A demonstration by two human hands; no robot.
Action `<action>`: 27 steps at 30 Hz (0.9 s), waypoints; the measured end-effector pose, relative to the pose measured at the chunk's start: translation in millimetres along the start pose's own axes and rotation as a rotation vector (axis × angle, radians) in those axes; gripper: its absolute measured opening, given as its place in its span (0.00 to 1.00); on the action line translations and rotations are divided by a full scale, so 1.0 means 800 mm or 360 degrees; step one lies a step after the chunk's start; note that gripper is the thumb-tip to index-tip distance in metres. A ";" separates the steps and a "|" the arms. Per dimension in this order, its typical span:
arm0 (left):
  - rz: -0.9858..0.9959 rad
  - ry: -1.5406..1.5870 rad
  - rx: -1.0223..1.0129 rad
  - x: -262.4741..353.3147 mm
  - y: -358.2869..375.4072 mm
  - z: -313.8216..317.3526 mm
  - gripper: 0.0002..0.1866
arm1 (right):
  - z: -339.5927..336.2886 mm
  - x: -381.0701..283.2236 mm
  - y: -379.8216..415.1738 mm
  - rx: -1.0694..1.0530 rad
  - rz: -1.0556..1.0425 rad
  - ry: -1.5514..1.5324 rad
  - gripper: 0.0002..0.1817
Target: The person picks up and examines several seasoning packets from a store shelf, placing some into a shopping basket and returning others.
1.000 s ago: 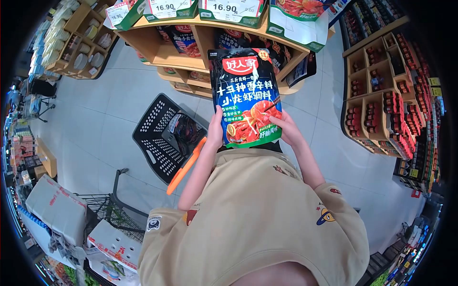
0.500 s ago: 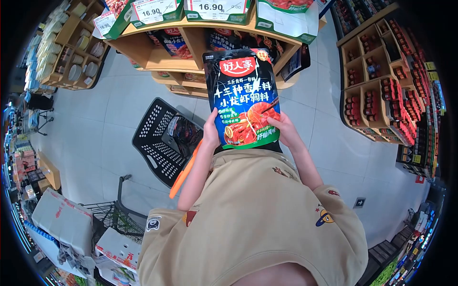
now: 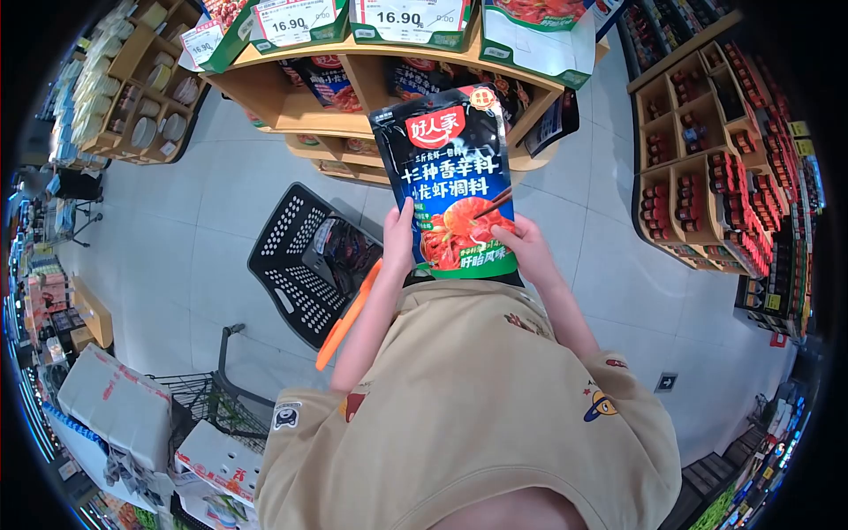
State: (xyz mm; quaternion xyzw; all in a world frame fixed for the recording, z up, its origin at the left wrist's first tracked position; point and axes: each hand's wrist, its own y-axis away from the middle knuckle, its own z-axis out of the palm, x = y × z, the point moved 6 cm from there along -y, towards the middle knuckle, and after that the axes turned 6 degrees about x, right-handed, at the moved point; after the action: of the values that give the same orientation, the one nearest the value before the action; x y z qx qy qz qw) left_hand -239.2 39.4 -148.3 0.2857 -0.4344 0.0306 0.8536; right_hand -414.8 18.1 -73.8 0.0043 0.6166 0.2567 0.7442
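Observation:
In front of my chest I hold a black and blue crayfish seasoning pouch with both hands, its printed front facing up at me. My left hand grips the pouch's left edge, thumb on the front. On the lower right edge, my right hand is closed with its thumb pressed on the front; the fingers behind are partly hidden. A black shopping basket with an orange handle is beside my left forearm, with dark packages inside.
Ahead stands a wooden display shelf with more pouches and several price signs on top. Shelves of red-lidded jars are at the right. A cart and boxes stand at lower left.
The pouch has tilted slightly to the left at its top, and both hands have shifted a little with it. My grip stays on both edges. The view has moved slightly.

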 end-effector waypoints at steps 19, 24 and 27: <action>-0.1076 0.1516 -0.1365 0.022 0.061 0.090 0.20 | 0.124 -0.001 0.046 -0.1012 -0.0103 0.0479 0.18; -0.1160 0.1535 -0.1244 0.024 0.071 0.096 0.20 | 0.130 -0.006 0.049 -0.1046 -0.0086 0.0559 0.17; -0.1234 0.1554 -0.1289 0.016 0.069 0.098 0.20 | 0.135 -0.010 0.050 -0.1083 -0.0143 0.0611 0.17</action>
State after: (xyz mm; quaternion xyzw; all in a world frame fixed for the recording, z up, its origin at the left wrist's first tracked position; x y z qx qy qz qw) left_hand -304.3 43.1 -77.0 0.0354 0.1491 -0.3118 0.9377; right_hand -331.5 83.1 -27.5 -0.3177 0.6238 0.4097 0.5849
